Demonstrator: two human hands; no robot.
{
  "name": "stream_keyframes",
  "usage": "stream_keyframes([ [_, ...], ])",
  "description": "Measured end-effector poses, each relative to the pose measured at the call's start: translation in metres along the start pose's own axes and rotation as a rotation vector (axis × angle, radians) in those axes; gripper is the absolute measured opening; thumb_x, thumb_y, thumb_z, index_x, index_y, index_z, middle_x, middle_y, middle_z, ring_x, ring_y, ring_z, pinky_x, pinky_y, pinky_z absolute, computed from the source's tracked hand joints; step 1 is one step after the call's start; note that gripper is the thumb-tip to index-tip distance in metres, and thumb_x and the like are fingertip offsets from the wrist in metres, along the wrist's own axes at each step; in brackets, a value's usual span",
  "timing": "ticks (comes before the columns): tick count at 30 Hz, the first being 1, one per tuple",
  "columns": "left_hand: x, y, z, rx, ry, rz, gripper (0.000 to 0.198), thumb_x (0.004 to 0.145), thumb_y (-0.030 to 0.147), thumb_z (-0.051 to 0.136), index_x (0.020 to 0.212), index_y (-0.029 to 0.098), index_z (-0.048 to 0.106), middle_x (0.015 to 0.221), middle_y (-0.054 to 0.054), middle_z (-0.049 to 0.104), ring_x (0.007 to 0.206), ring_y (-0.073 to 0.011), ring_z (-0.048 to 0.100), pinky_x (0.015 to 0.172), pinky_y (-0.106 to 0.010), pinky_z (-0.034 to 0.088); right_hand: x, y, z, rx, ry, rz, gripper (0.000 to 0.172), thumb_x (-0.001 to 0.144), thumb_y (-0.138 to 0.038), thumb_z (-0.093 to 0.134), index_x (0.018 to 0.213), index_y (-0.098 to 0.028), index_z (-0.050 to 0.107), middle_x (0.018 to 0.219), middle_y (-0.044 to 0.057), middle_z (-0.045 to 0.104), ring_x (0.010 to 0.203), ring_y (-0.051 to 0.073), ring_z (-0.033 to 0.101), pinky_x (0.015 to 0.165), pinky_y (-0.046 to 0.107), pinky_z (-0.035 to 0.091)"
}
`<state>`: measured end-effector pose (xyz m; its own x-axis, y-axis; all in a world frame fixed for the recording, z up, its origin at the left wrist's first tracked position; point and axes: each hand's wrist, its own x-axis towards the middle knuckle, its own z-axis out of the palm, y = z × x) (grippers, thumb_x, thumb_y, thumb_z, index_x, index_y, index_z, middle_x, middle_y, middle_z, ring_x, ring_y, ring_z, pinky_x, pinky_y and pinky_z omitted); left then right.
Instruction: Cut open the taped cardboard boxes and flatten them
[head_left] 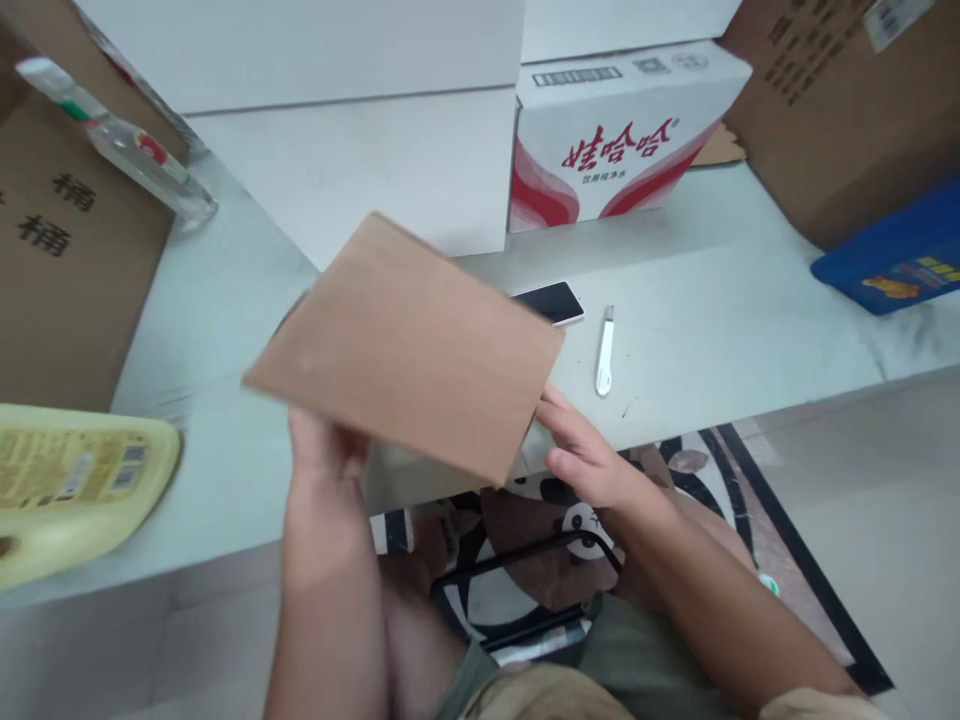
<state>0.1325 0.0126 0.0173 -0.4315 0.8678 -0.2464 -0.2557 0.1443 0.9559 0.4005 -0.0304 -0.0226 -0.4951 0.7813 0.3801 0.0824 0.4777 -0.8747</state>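
Observation:
A flat brown cardboard piece (pixel 409 345) is held tilted above the front edge of the pale table (pixel 750 320). My left hand (pixel 322 450) grips it from underneath at its lower left; the fingers are mostly hidden behind the card. My right hand (pixel 589 460) touches the card's lower right corner with its fingers curled against the edge. Behind the card lie a black phone (pixel 551 301) and a small white utility knife (pixel 604 352).
A white carton with red print (pixel 615 140) stands at the back, beside a large white box (pixel 360 170). Brown cartons (pixel 67 250) are at left and right (pixel 832 110). A yellow jug (pixel 75 485), a clear bottle (pixel 124 145) and a blue package (pixel 896 255) lie around.

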Motion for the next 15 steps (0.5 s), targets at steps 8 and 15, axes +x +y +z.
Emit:
stream_keyframes([
  [8, -0.014, -0.020, 0.003, 0.349, -0.562, -0.331, 0.093, 0.084, 0.091, 0.024, 0.111, 0.017, 0.073, 0.106, -0.018, 0.080, 0.116, -0.0390, 0.069, 0.100, -0.050, 0.053, -0.006, 0.006, -0.015, -0.303, 0.180, -0.034, 0.075, 0.101, -0.035, 0.060, 0.167, -0.043, 0.025, 0.176, 0.001, 0.027, 0.165, 0.027, 0.026, 0.134, 0.056, 0.027],
  [15, -0.007, -0.039, -0.018, 0.285, -0.522, -0.378, 0.104, 0.066, 0.108, 0.032, 0.108, 0.022, 0.074, 0.087, -0.016, 0.077, 0.083, -0.0332, 0.075, 0.065, -0.041, 0.058, -0.001, -0.004, -0.016, -0.269, 0.169, -0.135, 0.060, 0.100, -0.045, 0.059, 0.159, -0.033, 0.048, 0.162, 0.009, 0.052, 0.152, 0.031, 0.049, 0.128, 0.056, 0.040],
])
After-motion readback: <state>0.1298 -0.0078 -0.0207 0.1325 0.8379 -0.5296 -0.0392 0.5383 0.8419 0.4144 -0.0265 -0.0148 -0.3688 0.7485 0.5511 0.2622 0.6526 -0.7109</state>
